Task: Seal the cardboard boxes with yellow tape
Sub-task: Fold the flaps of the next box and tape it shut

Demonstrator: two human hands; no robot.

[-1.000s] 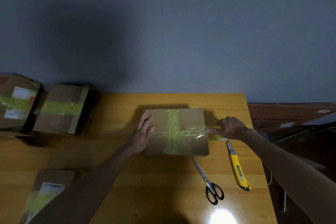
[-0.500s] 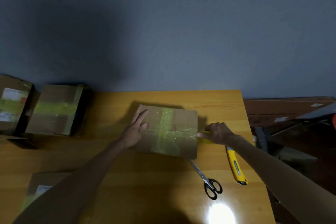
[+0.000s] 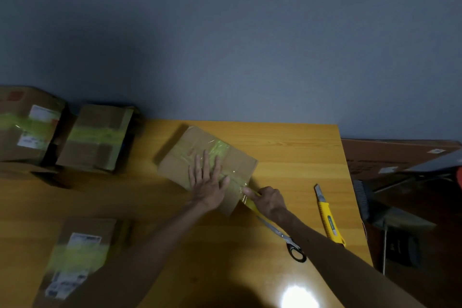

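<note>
At the far left edge of the wooden table point(image 3: 287, 147) stands the far-left box point(image 3: 27, 127), crossed by a greenish-yellow band and bearing two white labels and a red mark, with print too blurred to read. Just beside it sits the second box point(image 3: 96, 136), banded the same way. Nearer the camera lies the near-left box point(image 3: 77, 255), with a white label above its band and another below, the writing again illegible.

Toward the middle, the central box point(image 3: 200, 155) rests on the table, turned at an angle, with shiny tape across its top. The left hand point(image 3: 207, 182) lies flat on that top, fingers spread and pressing down. At the box's near right edge, the right hand point(image 3: 268, 201) has its fingers curled, pinching a strip of yellow tape point(image 3: 252, 205) against the cardboard.

Scissors point(image 3: 287, 239) with black handles lie partly under the right forearm. Farther right lies a yellow utility knife point(image 3: 330, 222), blade out; its printed strip cannot be read. Beyond the table edge a flat brown carton point(image 3: 390, 155) carries small white stickers.
</note>
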